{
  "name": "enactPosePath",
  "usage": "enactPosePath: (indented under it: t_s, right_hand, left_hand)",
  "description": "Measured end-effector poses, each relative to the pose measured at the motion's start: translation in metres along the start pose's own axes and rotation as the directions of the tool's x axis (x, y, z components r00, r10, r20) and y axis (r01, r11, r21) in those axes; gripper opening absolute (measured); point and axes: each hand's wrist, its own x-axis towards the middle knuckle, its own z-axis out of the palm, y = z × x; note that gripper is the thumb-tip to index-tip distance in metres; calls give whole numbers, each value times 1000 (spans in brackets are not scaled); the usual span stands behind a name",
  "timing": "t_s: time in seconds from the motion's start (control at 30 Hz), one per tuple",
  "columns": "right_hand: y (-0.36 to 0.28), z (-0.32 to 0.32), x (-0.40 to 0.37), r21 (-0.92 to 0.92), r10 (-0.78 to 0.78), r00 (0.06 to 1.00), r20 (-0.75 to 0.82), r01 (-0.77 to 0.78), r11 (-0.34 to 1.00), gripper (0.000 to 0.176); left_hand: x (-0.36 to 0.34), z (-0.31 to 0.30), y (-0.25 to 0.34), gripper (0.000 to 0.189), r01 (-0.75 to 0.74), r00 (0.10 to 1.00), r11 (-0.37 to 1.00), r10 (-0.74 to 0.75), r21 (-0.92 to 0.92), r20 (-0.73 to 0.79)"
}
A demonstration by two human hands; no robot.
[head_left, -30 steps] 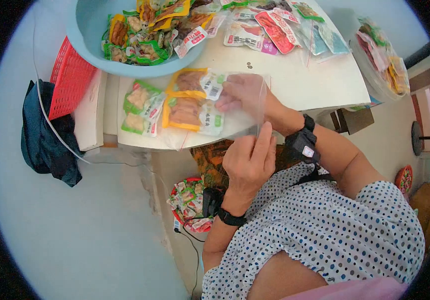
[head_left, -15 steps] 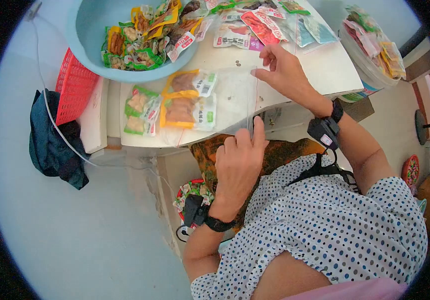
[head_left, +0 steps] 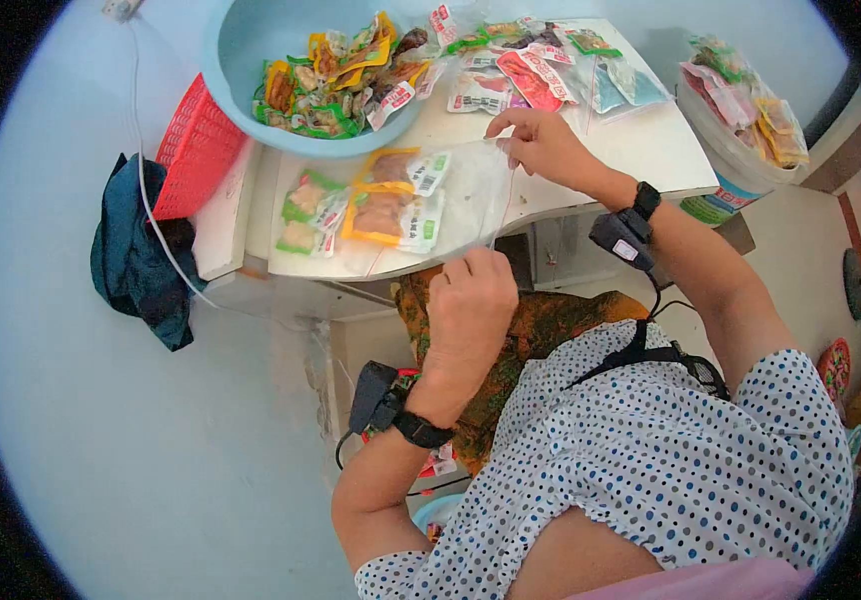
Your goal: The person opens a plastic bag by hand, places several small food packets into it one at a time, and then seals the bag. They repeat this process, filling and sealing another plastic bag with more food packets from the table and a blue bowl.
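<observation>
A clear plastic bag (head_left: 473, 208) lies on the white table, its open-looking end towards my hands. Inside it show two yellow-edged snack packets (head_left: 379, 215) and green-edged packets (head_left: 301, 237). My left hand (head_left: 473, 305) is closed at the bag's near corner by the table's front edge, fingers curled round the plastic. At the far corner of the same end, my right hand (head_left: 543, 150) pinches the bag between thumb and fingers. The fingertips of the left hand are partly hidden.
A blue basin (head_left: 221, 75) of snack packets stands at the back left, beside a red basket (head_left: 194, 150). More packets (head_left: 534, 80) lie at the back of the table. A filled white bucket (head_left: 741, 150) stands at right.
My left hand's outstretched index finger has curled in, and that hand is now closed at the bag's corner. My right thumb and fingers have come together on the far corner. The view has shifted.
</observation>
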Motion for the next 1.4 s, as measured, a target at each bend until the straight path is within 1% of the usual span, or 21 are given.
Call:
enactPosePath:
  t_s: [0.03, 0.13, 0.23, 0.33, 0.37, 0.47, 0.5, 0.6, 0.63, 0.73, 0.83, 0.87, 0.93, 0.97, 1.0, 1.07, 1.13, 1.17, 1.27, 1.3, 1.4]
  right_hand:
    - [-8, -2, -1, 97, 90, 994, 58, -95, 991, 19]
    - [-6, -2, 6, 161, 86, 988, 125, -106, 981, 22]
    - [-8, -1, 14, 176, 32, 982, 186, -65, 982, 24]
    - [-15, -7, 9, 218, -111, 960, 258, 54, 974, 25]
    - [-15, -9, 8, 283, -156, 938, 309, 66, 957, 26]
    - [-21, -8, 5, 117, -168, 937, 307, 138, 983, 29]
    - [-33, -8, 7, -72, -248, 927, 280, 278, 958, 25]
    - [-61, -2, 5, -227, -448, 864, 230, 495, 839, 16]
    - [-72, -3, 5, -253, -568, 799, 197, 602, 758, 9]
    - [-109, -12, -2, -245, -615, 755, 226, 656, 714, 7]
    - [-135, -15, -22, -112, -652, 723, 227, 685, 720, 10]
    - [-135, -14, -26, -79, -621, 744, 248, 654, 752, 11]
    - [-131, -10, -36, -9, -552, 780, 293, 580, 815, 12]
    - [-128, -7, -44, 87, -444, 824, 351, 444, 892, 12]
    - [-117, -1, -48, 180, -472, 801, 367, 437, 881, 13]
    - [-106, 5, -65, 162, -447, 795, 410, 419, 893, 12]
    - [-101, 8, -84, 236, -292, 826, 482, 199, 951, 14]
    - [-90, 10, -88, 293, -248, 827, 505, 105, 950, 13]
    - [-95, 12, -103, 475, -240, 843, 482, -21, 879, 12]
    - [-96, 13, -106, 490, -264, 839, 475, -3, 872, 10]
    - [-109, 14, -114, 298, -277, 840, 467, 145, 943, 8]
  left_hand:
    - [0, 0, -3, 10, 35, 999, 999, -35, -15, -2]
    - [-5, 8, -15, 10, 83, 997, 995, -83, -57, 11]
    - [-9, 12, -27, 10, 110, 993, 981, -115, -160, -22]
    - [-17, 2, -40, 8, 165, 981, 946, -186, -277, -49]
    - [-21, -2, -46, 8, 193, 974, 930, -220, -313, -54]
    - [-31, -13, -65, 5, 203, 957, 884, -271, -422, -107]
    - [-31, -14, -73, 4, 193, 951, 878, -276, -438, -136]
    - [-37, -29, -93, 3, 151, 942, 881, -266, -449, -205]
    - [-40, -36, -102, 3, 138, 938, 879, -264, -457, -224]
    - [-53, -72, -116, 4, 137, 927, 852, -290, -505, -237]
    - [-73, -102, -121, 6, 136, 921, 787, -325, -602, -216]
    - [-79, -107, -121, 7, 136, 920, 756, -336, -641, -202]
    - [-92, -114, -117, 6, 187, 927, 649, -364, -737, -86]
    - [-100, -116, -115, 6, 219, 928, 594, -372, -774, -23]
    - [-108, -114, -110, 6, 230, 925, 549, -380, -803, 5]
    - [-123, -102, -95, 6, 253, 916, 456, -396, -853, 60]
    - [-135, -104, -80, 7, 320, 886, 331, -436, -888, 157]
    - [-140, -106, -74, 7, 350, 868, 263, -452, -899, 206]
    - [-149, -111, -65, 8, 403, 822, 230, -516, -886, 240]
    - [-152, -114, -63, 9, 439, 795, 159, -528, -885, 299]
    - [-157, -119, -60, 11, 505, 727, 85, -578, -859, 370]
